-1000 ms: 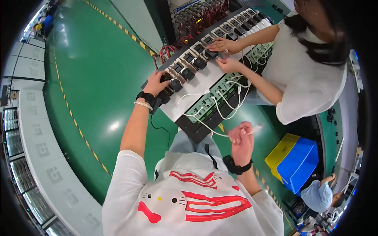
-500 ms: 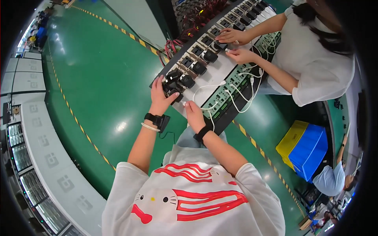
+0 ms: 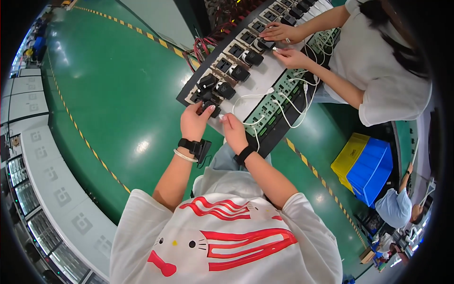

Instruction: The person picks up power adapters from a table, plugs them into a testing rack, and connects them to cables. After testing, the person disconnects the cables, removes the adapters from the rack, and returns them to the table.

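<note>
Both hands (image 3: 213,122) at black charger (image 3: 211,105), white cable (image 3: 250,124)

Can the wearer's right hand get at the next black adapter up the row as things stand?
Probably yes. The right hand holds a white plug at the bench's near end, beside the left hand. The next black adapter sits just beyond, with only loose white cables near it. The co-worker's hands work farther up.

Bare white bench strip (image 3: 265,78) right of the black adapters (image 3: 226,90) gives passing room; loose white cables (image 3: 283,111) clutter the right edge, and far along, a co-worker's hands (image 3: 283,45) block the row.
</note>
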